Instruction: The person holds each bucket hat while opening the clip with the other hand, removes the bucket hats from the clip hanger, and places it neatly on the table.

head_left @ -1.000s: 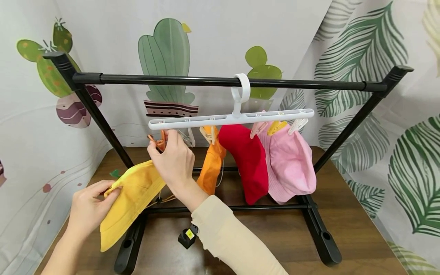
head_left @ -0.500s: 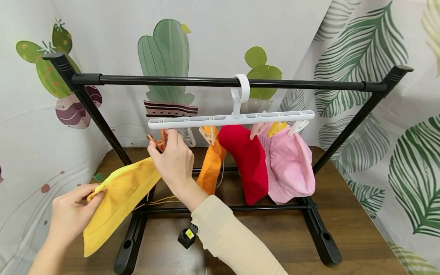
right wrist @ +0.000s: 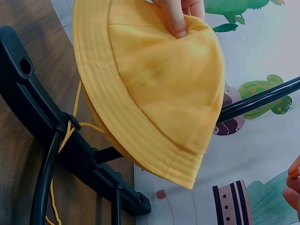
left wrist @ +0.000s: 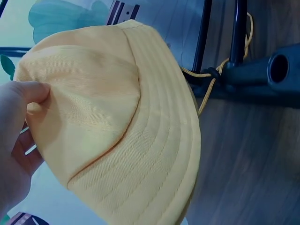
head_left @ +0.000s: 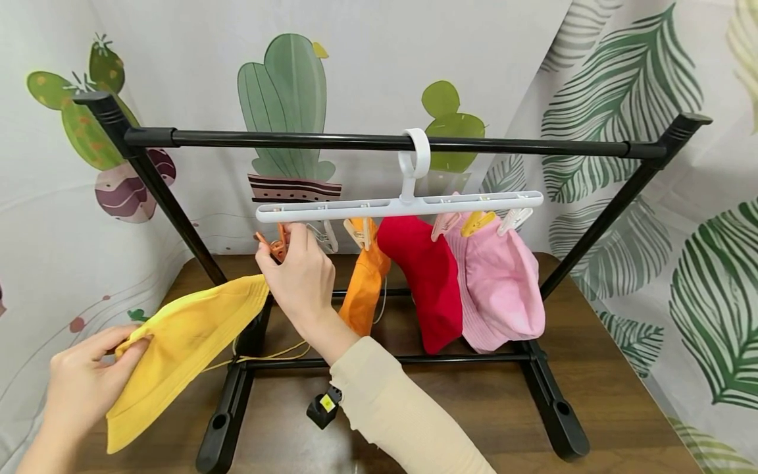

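Observation:
In the head view my left hand [head_left: 89, 385] pinches the crown of a yellow bucket hat [head_left: 189, 342], thumb on one side. A small green leaf [head_left: 137, 315] sticks up from the crown, and a yellow cord [head_left: 278, 355] trails from the hat. The stitched brim shows close up in the left wrist view. My right hand [head_left: 302, 276] grips an orange clothespin [head_left: 277, 249] at the left end of a white clip hanger [head_left: 337, 210]. The hat hangs just below and left of that clothespin, apart from it. The right fingers' far side is hidden.
The hanger hooks over a black rack's top bar [head_left: 284, 139]. Clothespins hold an orange hat [head_left: 362, 289], a red hat [head_left: 423, 283] and a pink hat [head_left: 503, 283]. A clear clothespin [head_left: 324, 237] hangs beside my right hand. The rack stands on a wooden table [head_left: 474, 408].
My left hand has drawn the yellow hat leftward and slightly down, away from the orange clothespin, its cord following. My right hand has stayed on the clothespin.

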`<state>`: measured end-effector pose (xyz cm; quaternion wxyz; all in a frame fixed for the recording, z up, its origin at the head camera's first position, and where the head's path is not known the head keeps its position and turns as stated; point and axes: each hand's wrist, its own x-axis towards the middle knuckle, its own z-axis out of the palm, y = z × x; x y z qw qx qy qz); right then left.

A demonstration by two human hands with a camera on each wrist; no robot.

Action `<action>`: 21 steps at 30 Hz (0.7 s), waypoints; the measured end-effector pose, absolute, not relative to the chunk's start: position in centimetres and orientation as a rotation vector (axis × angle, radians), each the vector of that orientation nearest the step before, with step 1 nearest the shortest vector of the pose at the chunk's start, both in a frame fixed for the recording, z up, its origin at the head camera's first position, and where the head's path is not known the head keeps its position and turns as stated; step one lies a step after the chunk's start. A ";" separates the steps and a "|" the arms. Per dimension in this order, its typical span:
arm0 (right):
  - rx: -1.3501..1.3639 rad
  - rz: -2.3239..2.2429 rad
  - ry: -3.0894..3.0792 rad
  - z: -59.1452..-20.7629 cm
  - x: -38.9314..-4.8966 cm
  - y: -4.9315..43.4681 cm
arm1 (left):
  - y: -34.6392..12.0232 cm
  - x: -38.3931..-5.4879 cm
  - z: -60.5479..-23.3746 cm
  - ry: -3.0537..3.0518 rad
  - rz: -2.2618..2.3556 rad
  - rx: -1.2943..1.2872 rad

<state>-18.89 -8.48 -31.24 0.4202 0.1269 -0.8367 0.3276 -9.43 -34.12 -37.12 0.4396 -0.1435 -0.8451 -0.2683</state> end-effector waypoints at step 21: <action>0.323 0.818 -2.088 -31.3 -18.8 -8.6 | -38.9 -7.9 -39.2 -2.185 -0.582 -0.236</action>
